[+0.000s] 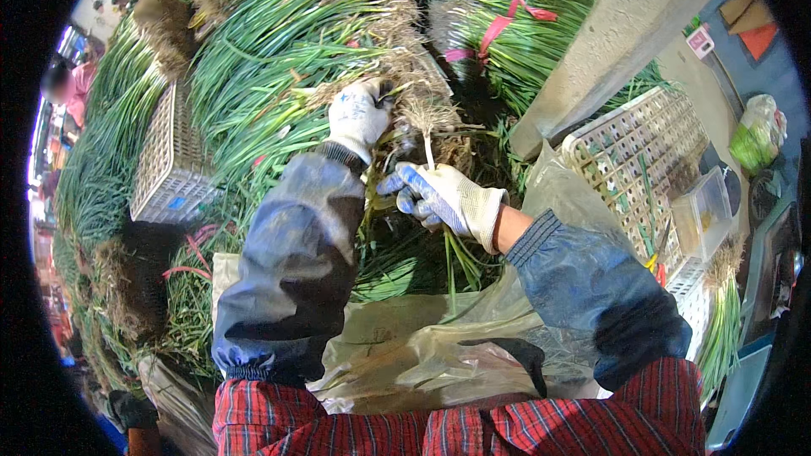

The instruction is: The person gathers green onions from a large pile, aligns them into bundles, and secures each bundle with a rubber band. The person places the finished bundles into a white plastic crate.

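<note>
My right hand [453, 199], in a white knit glove with a blue-stained palm, holds a scallion [429, 142]. Its white stem and spread roots point up and away from me, and green leaves hang below the hand. My left hand [360, 113], gloved the same way, rests at the root ends of a large pile of scallions [304, 57]. Its fingertips are partly hidden among the roots, so its grip is unclear. Below the hands, loose leaves [393, 275] lie on plastic sheeting [393, 342] across my lap.
A bundle tied with pink ribbon [497, 31] lies beyond a slanting concrete post [621, 38]. White plastic crates stand left [174, 152] and right [633, 145]; a clear plastic box [703, 212] sits on the right one. Another person's gloved hand [130, 410] shows at lower left.
</note>
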The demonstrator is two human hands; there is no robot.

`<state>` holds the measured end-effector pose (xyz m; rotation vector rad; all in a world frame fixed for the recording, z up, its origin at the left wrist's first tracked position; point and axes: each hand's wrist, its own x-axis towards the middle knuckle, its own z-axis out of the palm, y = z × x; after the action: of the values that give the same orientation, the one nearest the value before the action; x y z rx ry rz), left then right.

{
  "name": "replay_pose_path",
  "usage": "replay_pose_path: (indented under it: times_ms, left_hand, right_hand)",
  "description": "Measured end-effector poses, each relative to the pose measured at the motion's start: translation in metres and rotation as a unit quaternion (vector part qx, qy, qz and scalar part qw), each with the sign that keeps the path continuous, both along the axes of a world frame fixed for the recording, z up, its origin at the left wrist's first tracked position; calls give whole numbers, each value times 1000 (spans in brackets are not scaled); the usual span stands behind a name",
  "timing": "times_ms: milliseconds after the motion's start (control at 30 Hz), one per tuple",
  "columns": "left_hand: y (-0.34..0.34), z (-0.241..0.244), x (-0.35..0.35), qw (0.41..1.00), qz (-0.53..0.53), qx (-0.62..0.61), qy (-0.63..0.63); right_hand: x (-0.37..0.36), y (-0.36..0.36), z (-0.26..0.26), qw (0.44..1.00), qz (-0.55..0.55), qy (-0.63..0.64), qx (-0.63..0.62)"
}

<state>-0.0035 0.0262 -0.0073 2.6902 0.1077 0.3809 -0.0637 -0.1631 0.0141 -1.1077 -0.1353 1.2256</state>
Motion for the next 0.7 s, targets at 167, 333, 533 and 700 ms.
replay_pose_path:
  times_ms: [167,333,533,700]
  left_hand:
    - [-22,-1,34,979,6,167,115]
    - [-2,30,31,996,-57,-2,61]
    - [24,136,-14,914,-107,-379,96]
    - [-10,171,-46,845,-82,-498,176]
  right_hand:
    - [25,-24,3,989,-114,59,68]
    - [42,-37,19,975,-209,51,50]
    - [33,-13,51,963,-253,-64,65]
    - [24,-7,62,954,-228,-116,159]
